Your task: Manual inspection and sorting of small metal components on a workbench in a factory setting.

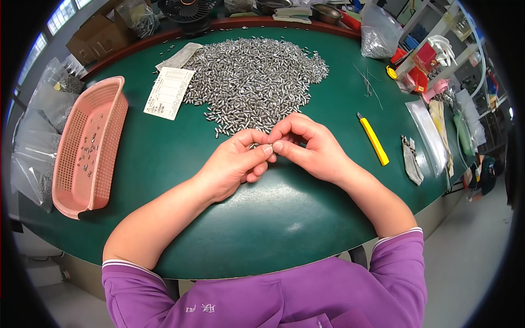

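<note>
A wide pile of small, shiny metal pins covers the far middle of the green table. At its near edge my two hands meet, fingertips touching. My left hand is closed, with a few of the small metal pins showing between its thumb and curled fingers. From the right, my right hand pinches thumb against forefinger right at the left fingertips. Whatever sits in that pinch is too small and too covered to make out.
On the left stands a pink perforated basket with scattered metal pins in it, beside clear bags. A printed card lies against the pile. To the right are a yellow utility knife, thin wires and a grey cloth strip.
</note>
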`<state>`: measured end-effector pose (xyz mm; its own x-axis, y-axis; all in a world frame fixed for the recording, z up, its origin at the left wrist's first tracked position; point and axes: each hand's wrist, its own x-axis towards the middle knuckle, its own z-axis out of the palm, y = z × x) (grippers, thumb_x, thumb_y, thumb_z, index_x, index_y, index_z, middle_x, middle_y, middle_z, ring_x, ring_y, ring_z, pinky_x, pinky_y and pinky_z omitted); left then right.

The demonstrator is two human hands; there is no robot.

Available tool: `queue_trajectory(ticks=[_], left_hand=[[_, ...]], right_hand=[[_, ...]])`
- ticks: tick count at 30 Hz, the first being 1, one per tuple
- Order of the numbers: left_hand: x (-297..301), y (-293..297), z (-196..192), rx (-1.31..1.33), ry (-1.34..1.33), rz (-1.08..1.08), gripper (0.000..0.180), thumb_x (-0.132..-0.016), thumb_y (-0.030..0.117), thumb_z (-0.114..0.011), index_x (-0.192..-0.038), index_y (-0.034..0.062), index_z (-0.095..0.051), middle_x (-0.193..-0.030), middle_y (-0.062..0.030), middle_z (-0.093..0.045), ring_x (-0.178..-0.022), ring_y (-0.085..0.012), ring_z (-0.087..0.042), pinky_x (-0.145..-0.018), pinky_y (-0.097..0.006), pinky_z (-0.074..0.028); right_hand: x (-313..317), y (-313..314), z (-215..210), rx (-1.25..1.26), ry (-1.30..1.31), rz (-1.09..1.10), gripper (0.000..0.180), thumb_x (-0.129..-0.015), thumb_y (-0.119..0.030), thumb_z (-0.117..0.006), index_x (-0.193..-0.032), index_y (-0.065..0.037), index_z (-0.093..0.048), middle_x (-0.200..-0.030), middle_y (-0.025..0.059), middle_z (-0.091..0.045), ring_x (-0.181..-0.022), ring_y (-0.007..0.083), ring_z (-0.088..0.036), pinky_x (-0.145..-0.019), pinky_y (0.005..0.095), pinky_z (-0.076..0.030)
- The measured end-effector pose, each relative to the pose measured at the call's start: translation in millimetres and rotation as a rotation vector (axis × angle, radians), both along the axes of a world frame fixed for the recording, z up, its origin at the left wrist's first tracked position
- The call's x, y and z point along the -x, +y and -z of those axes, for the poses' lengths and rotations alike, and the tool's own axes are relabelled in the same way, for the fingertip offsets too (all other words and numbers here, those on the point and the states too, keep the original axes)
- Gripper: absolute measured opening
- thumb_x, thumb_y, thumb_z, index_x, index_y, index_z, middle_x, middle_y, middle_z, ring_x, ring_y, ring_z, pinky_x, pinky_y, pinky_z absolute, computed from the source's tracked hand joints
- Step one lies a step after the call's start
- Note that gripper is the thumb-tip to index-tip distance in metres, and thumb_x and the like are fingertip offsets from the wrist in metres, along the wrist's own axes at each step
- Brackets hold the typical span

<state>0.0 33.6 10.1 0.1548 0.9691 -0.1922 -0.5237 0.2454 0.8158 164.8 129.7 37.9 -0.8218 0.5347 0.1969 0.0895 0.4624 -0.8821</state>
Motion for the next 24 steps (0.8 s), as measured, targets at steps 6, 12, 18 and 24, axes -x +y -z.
queue_trajectory(ticks=[6,12,18,24], left_hand=[[-1,1,1,-0.040,-0.004,0.014,0.014,-0.093,0.017,-0.051,-0.099,0.0052,-0.050,-0.083,-0.0042,-0.055,-0.057,-0.0056,-0.046,-0.048,-0.018,-0.037],[0,0,1,-0.040,0.010,0.011,0.016,-0.094,0.019,-0.045,-0.100,0.0045,-0.050,-0.084,-0.0054,-0.054,-0.057,-0.0076,-0.046,-0.048,-0.020,-0.037],[1,0,1,-0.036,-0.035,0.000,0.022,-0.095,0.023,-0.043,-0.101,0.0038,-0.050,-0.086,-0.0071,-0.054,-0.059,-0.0097,-0.047,-0.049,-0.021,-0.037],[0,1,1,-0.027,-0.006,0.010,0.020,-0.094,0.023,-0.044,-0.100,0.0040,-0.049,-0.086,-0.0066,-0.054,-0.059,-0.0087,-0.047,-0.049,-0.021,-0.037]], right_hand=[[-1,16,4,-0.345,-0.034,0.192,0.016,-0.081,-0.004,-0.060,-0.096,-0.006,-0.062,-0.087,0.0038,-0.055,-0.072,0.0112,-0.054,-0.066,0.0252,-0.046],[-4,28,14,-0.704,-0.106,0.256,0.020,-0.074,-0.006,-0.064,-0.093,-0.012,-0.064,-0.085,0.0049,-0.056,-0.084,0.0238,-0.055,-0.072,0.0349,-0.047],[-6,30,16,-0.766,-0.136,0.219,0.015,-0.072,-0.009,-0.066,-0.086,-0.011,-0.064,-0.084,0.0050,-0.055,-0.086,0.0247,-0.055,-0.074,0.0364,-0.046],[-6,30,17,-0.728,-0.172,0.226,0.014,-0.072,-0.011,-0.067,-0.085,-0.011,-0.063,-0.084,0.0051,-0.055,-0.086,0.0246,-0.055,-0.074,0.0368,-0.046]])
